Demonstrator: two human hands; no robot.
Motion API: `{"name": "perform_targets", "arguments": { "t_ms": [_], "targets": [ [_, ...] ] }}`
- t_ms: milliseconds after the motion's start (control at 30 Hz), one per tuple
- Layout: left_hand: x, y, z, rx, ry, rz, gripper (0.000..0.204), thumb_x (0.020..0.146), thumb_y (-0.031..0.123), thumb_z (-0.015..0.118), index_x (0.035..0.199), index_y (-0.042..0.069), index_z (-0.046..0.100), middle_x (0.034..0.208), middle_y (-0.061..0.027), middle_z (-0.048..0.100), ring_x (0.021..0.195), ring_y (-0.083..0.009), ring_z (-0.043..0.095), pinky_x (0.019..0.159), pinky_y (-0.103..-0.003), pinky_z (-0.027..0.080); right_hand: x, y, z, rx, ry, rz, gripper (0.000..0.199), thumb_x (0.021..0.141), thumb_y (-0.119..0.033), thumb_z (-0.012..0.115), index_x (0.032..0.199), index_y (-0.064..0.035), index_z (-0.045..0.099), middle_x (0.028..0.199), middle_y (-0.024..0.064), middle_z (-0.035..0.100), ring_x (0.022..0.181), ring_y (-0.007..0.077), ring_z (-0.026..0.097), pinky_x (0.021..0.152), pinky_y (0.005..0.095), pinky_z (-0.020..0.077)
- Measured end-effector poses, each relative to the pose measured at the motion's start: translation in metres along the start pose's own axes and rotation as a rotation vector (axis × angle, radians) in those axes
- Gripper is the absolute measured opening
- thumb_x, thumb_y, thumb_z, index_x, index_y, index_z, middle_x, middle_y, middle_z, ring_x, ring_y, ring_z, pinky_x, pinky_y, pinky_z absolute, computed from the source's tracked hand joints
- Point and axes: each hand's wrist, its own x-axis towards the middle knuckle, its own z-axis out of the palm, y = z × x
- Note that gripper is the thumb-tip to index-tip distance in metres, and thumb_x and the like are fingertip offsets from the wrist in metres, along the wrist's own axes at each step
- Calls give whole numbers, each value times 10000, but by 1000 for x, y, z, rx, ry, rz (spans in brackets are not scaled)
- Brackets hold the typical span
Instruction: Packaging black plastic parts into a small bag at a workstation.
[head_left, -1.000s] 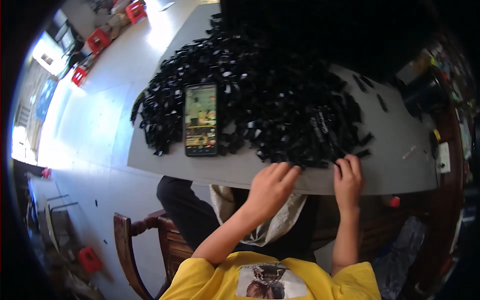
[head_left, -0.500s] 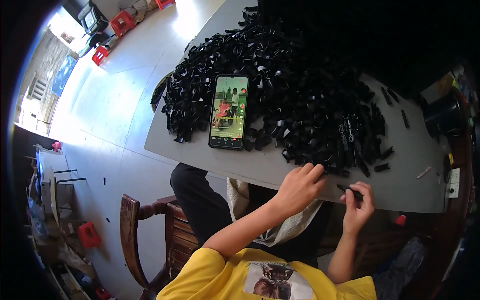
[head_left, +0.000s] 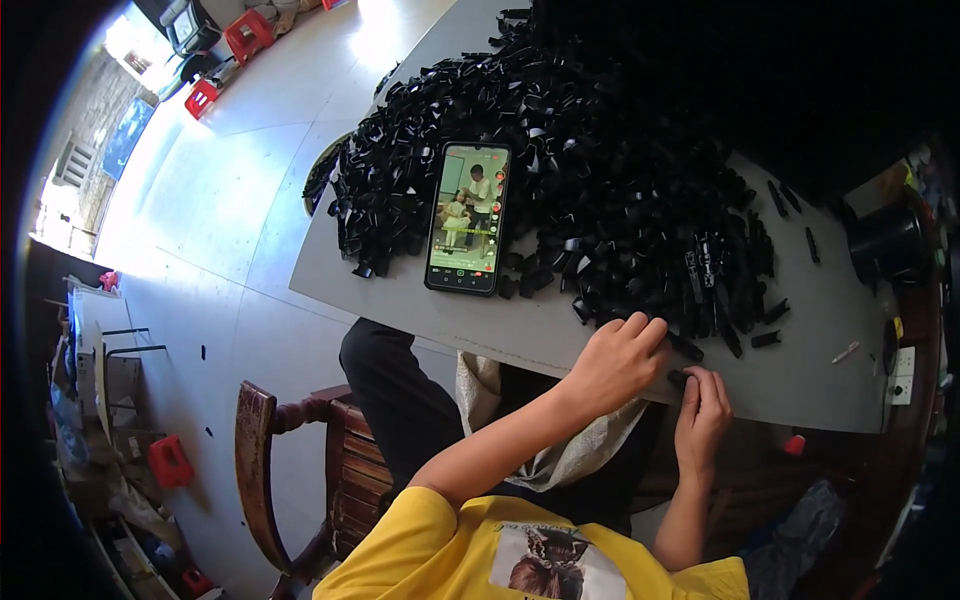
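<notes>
A large heap of small black plastic pieces (head_left: pixel 600 210) covers much of the grey table (head_left: pixel 540 335). At its near edge, my left hand (head_left: pixel 622 365) has its fingers curled down; what they pinch is hidden beneath them. Just right of those fingertips lies a longer black piece (head_left: pixel 685 347), apart from my right hand. Close by, over the table's front edge, my right hand (head_left: pixel 705 412) grips a small black plastic piece (head_left: pixel 678 379) between thumb and fingers. Most of that piece is covered by the fingers.
A phone (head_left: pixel 467 220) playing a video leans at the heap's left side. Loose black pieces (head_left: pixel 812 245) and a small white stick (head_left: pixel 846 352) lie to the right. A black bucket (head_left: pixel 888 240) stands beyond. Pale sacking (head_left: pixel 590 450) hangs below the edge, near a wooden chair (head_left: pixel 345 465).
My right hand has shifted a little left, closer to my left hand, with the black piece turned in its fingers. My left hand has moved slightly right. The phone's picture differs.
</notes>
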Motion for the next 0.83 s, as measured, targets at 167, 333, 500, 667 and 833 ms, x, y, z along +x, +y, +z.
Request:
{"name": "perform_targets", "arguments": {
  "t_ms": [167,333,500,667,833],
  "targets": [
    [-3,-3,-1,-14,16,-23,170,694,135,637,844,59,609,1000,-59,507,915,-201,526,713,-285,476,1,0,4,43,34,32,113,918,-79,532,941,1,607,850,144,604,751,354,600,648,389,470],
    [-9,4,-25,-409,258,-164,186,738,34,683,900,31,593,1127,-109,574,991,-252,597,781,-337,516,-2,-9,5,216,151,114,168,910,-135,582,995,8,603,844,148,596,760,327,599,688,367,472],
    [-36,6,-59,-896,219,-399,207,760,-59,707,936,-25,605,1048,-136,660,856,-172,664,720,-270,559,3,-17,-18,276,-105,-59,231,879,-149,639,1059,-11,597,840,138,589,746,299,598,674,353,476],
    [-51,3,-88,-932,131,-427,153,711,-56,740,849,-32,679,983,-148,669,869,-201,656,760,-270,510,8,-56,-36,307,-205,-74,255,831,-218,685,1009,-45,629,819,127,608,664,294,599,584,338,459],
    [-56,6,-96,-1032,94,-390,161,718,-56,731,871,-15,700,990,-141,671,923,-232,654,800,-297,504,15,-61,-48,265,-373,-302,346,793,-270,727,1054,-65,627,787,84,632,582,258,590,533,304,447]
  ]
}}
